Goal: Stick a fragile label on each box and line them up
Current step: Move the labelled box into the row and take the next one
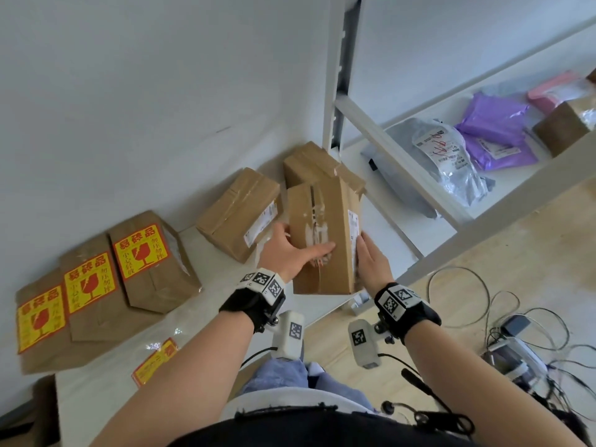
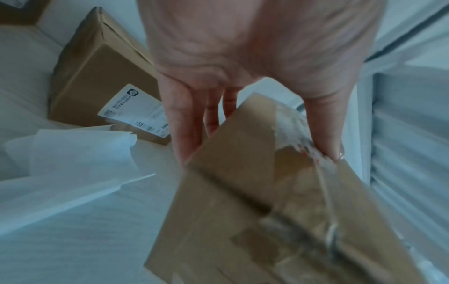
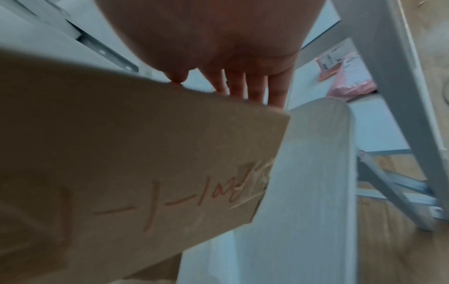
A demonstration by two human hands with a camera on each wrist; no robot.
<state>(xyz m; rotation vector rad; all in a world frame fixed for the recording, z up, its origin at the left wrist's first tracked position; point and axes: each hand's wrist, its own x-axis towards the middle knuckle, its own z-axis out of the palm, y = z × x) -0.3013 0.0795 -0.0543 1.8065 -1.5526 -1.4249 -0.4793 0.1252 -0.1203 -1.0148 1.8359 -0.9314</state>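
Observation:
I hold a plain cardboard box [image 1: 325, 217] with torn tape on top, lifted above the white table [image 1: 206, 317]. My left hand [image 1: 300, 250] grips its left side, thumb across the torn tape [image 2: 325, 134] and fingers [image 2: 187, 123] under the box [image 2: 255, 211]. My right hand [image 1: 371, 262] presses flat against the right side, fingers straight. In the right wrist view red handwriting shows on the box [image 3: 121, 153]. Three brown boxes with yellow-and-red fragile labels [image 1: 142, 253] [image 1: 88, 283] [image 1: 40, 317] stand in a row at the left. A spare label sheet [image 1: 154, 362] lies near me.
Two unlabelled boxes [image 1: 238, 214] [image 1: 309, 162] sit by the wall behind the held one. White backing papers [image 2: 73, 153] lie on the table. A white shelf rack [image 1: 419, 175] with mail bags [image 1: 496, 140] stands to the right. Cables [image 1: 516, 333] lie on the wood floor.

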